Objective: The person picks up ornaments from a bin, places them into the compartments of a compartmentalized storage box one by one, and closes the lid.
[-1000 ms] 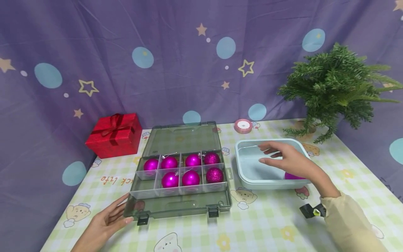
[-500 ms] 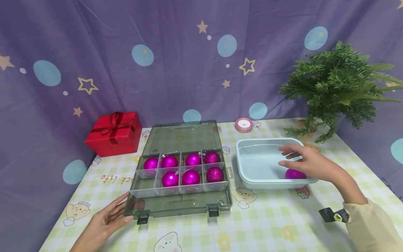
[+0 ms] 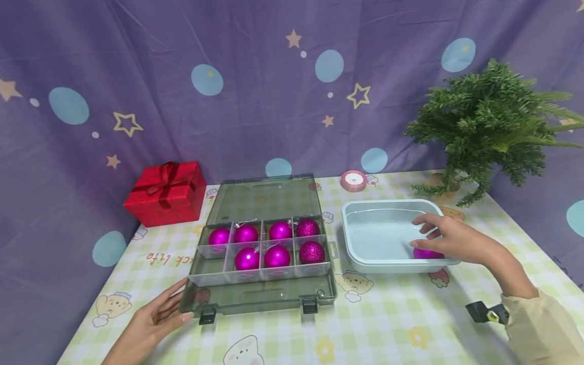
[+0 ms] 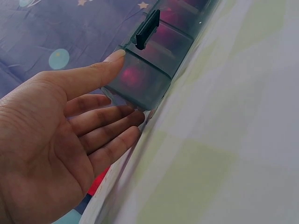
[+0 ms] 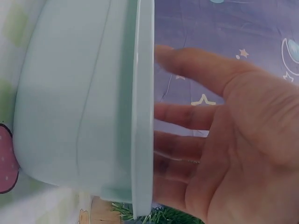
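Note:
A grey see-through divided case [image 3: 269,299] lies with its lid folded back, several shiny magenta Christmas balls [image 3: 277,257] in its compartments, two of them glittery. My left hand [image 3: 152,324] rests at the case's front left corner; in the left wrist view its thumb touches the front and the fairly straight fingers lie by the side. Over the right part of a pale blue plastic basin [image 3: 365,266], my right hand [image 3: 456,241] reaches down with fingers spread. Below it lies another magenta ball [image 3: 426,253], partly covered by the hand; contact cannot be made out.
A red gift box [image 3: 166,195] with a ribbon stands at the back left. Behind the basin are a ribbon roll [image 3: 353,181] and a small artificial Christmas tree [image 3: 488,121]. A purple curtain [image 3: 255,101] hangs behind the checked tablecloth [image 3: 374,324].
My right hand has moved rightward across the basin, then down towards the ball there. The left hand has stayed at the case corner.

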`<state>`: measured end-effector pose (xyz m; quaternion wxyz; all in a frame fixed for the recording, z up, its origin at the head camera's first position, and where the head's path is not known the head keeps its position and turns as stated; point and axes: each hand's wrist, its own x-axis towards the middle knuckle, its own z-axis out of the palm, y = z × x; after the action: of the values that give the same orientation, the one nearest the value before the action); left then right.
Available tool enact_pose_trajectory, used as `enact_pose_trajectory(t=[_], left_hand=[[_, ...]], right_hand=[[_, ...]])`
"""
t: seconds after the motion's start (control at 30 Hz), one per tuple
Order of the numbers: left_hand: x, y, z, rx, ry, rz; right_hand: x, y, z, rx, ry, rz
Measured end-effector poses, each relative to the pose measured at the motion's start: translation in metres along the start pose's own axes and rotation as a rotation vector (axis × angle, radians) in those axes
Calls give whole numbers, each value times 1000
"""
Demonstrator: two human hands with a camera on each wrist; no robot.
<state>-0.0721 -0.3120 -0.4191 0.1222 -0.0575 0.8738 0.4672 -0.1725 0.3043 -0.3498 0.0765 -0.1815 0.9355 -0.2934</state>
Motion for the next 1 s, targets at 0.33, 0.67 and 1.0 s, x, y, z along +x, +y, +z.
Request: enact_pose_trajectory(t=[0.33,0.67,1.0], left_hand=[[1,0,1,-17,3,-35],[1,1,2,-28,10,-42],[1,0,1,-26,9,-32]], right_hand=[[10,7,7,13,-139,46],[22,3,12,56,-92,-54],[33,-17,15,79,78,-211]])
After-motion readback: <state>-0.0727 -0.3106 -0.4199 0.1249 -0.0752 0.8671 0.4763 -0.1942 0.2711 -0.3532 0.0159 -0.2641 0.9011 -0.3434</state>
